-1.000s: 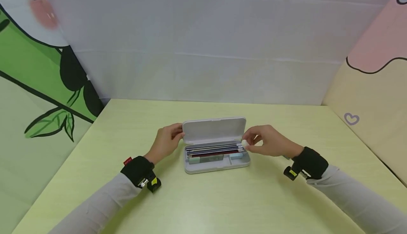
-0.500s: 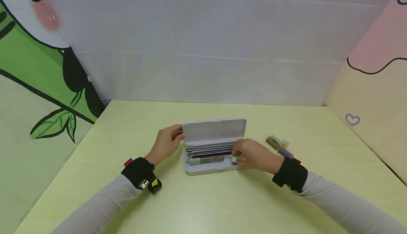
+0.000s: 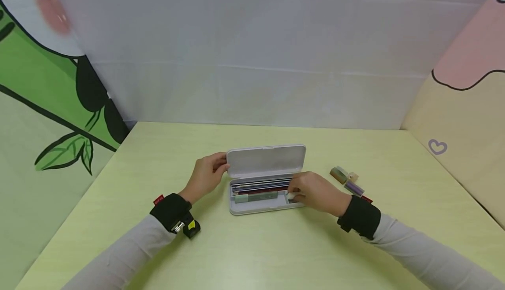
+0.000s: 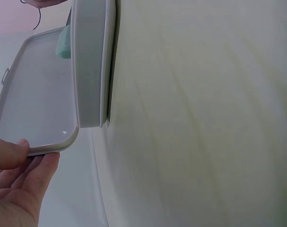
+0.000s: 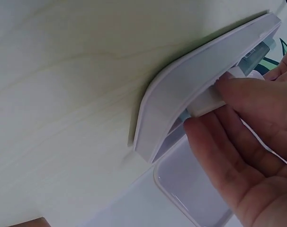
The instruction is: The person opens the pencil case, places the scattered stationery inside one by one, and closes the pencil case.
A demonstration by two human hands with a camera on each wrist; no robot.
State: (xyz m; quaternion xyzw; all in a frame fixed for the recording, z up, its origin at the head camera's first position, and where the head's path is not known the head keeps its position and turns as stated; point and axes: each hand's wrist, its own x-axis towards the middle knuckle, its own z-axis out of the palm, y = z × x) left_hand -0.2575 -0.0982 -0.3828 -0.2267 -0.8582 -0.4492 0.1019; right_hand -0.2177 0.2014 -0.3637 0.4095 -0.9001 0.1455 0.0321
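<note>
A pale grey pencil case (image 3: 256, 210) lies on the table with its lid (image 3: 266, 160) raised. Several pencils (image 3: 256, 186) and a green pen-like stick (image 3: 256, 197) lie inside. My left hand (image 3: 203, 176) pinches the lid's left edge between thumb and fingers, as the left wrist view also shows. Over the small right-hand compartment, my right hand (image 3: 317, 192) pinches a small white block, likely an eraser (image 5: 207, 100), partly lowered past the case's rim. Beneath it a bit of something blue (image 5: 184, 115) shows. The fingers hide part of the compartment.
Right of the case, near my right wrist, lie a green and brown small cylinder (image 3: 338, 175), a purple one (image 3: 353, 188) and a beige piece (image 3: 352, 177). A white cloth wall (image 3: 252, 93) rises behind the table.
My right hand has moved left from the case's right end to the small compartment, carrying the white block. The small items on the right came into sight. My left hand stays put.
</note>
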